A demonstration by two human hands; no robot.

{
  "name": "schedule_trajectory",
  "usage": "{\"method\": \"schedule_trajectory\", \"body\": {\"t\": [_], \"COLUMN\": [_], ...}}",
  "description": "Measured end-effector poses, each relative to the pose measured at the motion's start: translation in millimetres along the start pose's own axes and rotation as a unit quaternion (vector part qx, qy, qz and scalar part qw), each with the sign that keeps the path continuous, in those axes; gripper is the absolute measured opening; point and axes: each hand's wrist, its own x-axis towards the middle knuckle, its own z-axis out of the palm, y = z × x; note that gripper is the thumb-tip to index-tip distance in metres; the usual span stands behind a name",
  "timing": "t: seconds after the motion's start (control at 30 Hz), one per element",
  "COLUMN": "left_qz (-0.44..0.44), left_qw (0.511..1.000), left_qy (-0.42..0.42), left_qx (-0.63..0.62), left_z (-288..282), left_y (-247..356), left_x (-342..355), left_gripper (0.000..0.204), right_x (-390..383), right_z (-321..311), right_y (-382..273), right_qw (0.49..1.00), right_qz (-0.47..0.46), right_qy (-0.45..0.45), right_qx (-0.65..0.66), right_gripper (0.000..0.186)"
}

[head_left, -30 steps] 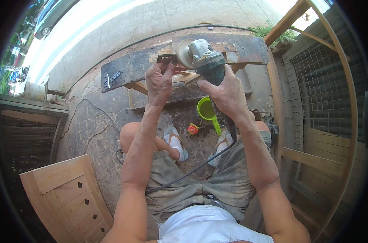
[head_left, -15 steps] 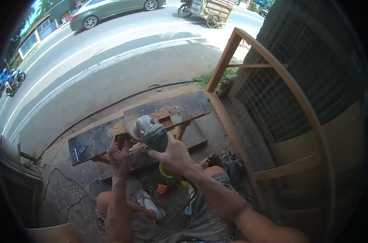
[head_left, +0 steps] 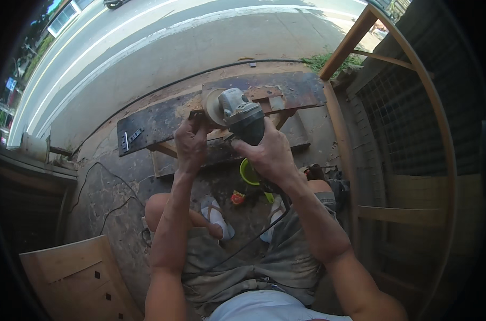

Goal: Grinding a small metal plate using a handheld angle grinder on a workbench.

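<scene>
My right hand (head_left: 270, 152) is wrapped round the dark rear body of an angle grinder (head_left: 242, 113), above the low workbench. A pale round disc (head_left: 215, 106) sits on the grinder's left side, and a cord runs back from it over my lap. My left hand (head_left: 190, 143) pinches a small dark brown piece (head_left: 196, 114), its outline partly hidden by my fingers. That piece is right beside the disc's left edge; whether they touch, I cannot tell. Beneath both hands lies the dark, worn bench top (head_left: 160, 120) with sawdust on it.
Small metal parts (head_left: 129, 139) lie at the bench's left end. A tall wooden frame (head_left: 430, 107) stands at the right. Below the bench are a yellow-green container (head_left: 248, 172) and an orange-red item (head_left: 237, 198). A wooden panel (head_left: 80, 273) is at lower left; cords cross the floor.
The view has tilted down and turned, so bench and hands appear farther right and higher. Both hands keep their holds. The car and loaded cart have left the picture.
</scene>
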Motion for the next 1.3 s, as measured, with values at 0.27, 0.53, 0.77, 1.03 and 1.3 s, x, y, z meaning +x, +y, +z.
{"method": "schedule_trajectory", "body": {"t": [0.27, 0.53, 0.77, 1.03, 1.3], "left_qz": [-0.022, 0.001, 0.003, 0.003, -0.015], "left_qw": [0.998, 0.999, 0.999, 0.999, 0.998], "left_qy": [-0.006, -0.037, -0.035, -0.045, -0.049], "left_qx": [-0.066, -0.024, -0.001, -0.009, -0.020], "left_z": [-4, -6, -3, -3, 0], "left_y": [14, 1, 2, -3, 1], "left_x": [-9, -10, -8, -10, -11], "left_gripper": [0.018, 0.027, 0.026, 0.022, 0.020], "right_x": [-3, -10, -6, -9, -10], "right_z": [10, 10, 9, 8, 10], "right_y": [-1, -8, -2, -10, -8], "right_qw": [1.000, 0.999, 1.000, 0.999, 0.999], "right_qz": [-0.009, -0.023, -0.008, -0.013, -0.029], "right_qy": [-0.002, -0.011, -0.015, -0.025, -0.013], "right_qx": [0.017, 0.030, 0.016, 0.028, 0.040], "right_gripper": [0.066, 0.067, 0.067, 0.067, 0.068]}}
